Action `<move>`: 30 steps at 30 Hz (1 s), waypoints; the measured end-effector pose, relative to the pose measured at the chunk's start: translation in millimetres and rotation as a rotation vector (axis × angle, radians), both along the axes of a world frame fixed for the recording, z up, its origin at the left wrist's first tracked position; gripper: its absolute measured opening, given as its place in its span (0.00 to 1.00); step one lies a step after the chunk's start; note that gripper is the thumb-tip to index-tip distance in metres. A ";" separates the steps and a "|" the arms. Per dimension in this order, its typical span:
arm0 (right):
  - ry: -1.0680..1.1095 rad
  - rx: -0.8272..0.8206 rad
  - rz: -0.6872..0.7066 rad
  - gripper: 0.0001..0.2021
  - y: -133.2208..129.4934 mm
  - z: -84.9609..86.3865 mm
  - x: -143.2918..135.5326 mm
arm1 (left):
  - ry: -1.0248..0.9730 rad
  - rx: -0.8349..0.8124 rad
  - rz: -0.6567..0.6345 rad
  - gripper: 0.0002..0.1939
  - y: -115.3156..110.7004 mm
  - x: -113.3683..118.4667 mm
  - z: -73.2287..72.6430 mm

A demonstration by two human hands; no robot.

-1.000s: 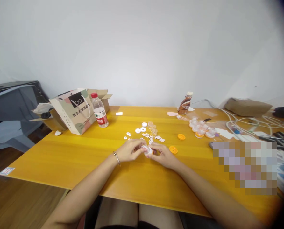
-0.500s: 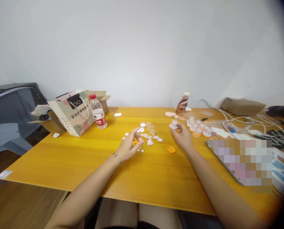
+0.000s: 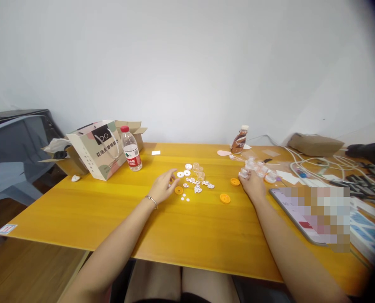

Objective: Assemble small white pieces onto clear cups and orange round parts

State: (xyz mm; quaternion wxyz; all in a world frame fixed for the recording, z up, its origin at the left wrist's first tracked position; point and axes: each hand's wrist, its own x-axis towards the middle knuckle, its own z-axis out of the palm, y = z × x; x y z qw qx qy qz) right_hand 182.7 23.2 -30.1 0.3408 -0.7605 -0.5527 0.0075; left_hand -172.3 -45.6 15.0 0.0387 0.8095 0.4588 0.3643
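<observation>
My left hand (image 3: 165, 187) hovers over the table with its fingers apart and nothing held, just left of an orange disc (image 3: 179, 190). My right hand (image 3: 252, 185) is closed on a clear plastic piece (image 3: 244, 172), beside a cluster of clear and orange pieces (image 3: 260, 168). Two more orange discs lie between the hands, one near (image 3: 225, 198) and one farther back (image 3: 235, 182). White rings (image 3: 186, 173), clear cups (image 3: 200, 175), patterned white pieces (image 3: 198, 189) and small white dots (image 3: 188, 200) lie in the middle.
At the left stand a paper bag (image 3: 101, 155), a water bottle (image 3: 132, 153) and an open cardboard box (image 3: 137, 128). A brown drink bottle (image 3: 239, 141) stands at the back. A tablet (image 3: 296, 214), white cables (image 3: 301, 162) and papers lie at the right.
My right hand has moved right to the cluster with the clear piece. An orange disc now lies left of it. My left hand has drawn back left, and the orange disc near it is uncovered.
</observation>
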 end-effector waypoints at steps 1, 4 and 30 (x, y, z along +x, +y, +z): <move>0.032 0.033 0.001 0.19 0.7 -1.1 0.3 | 0.000 -0.010 0.030 0.17 4.0 -2.7 -2.5; 0.143 0.152 0.014 0.27 2.7 -3.6 0.9 | -0.003 -0.050 0.126 0.14 15.4 -12.0 -8.7; 0.254 0.173 0.287 0.09 2.2 1.0 -7.1 | 0.132 -0.239 0.115 0.05 32.1 -41.0 -17.2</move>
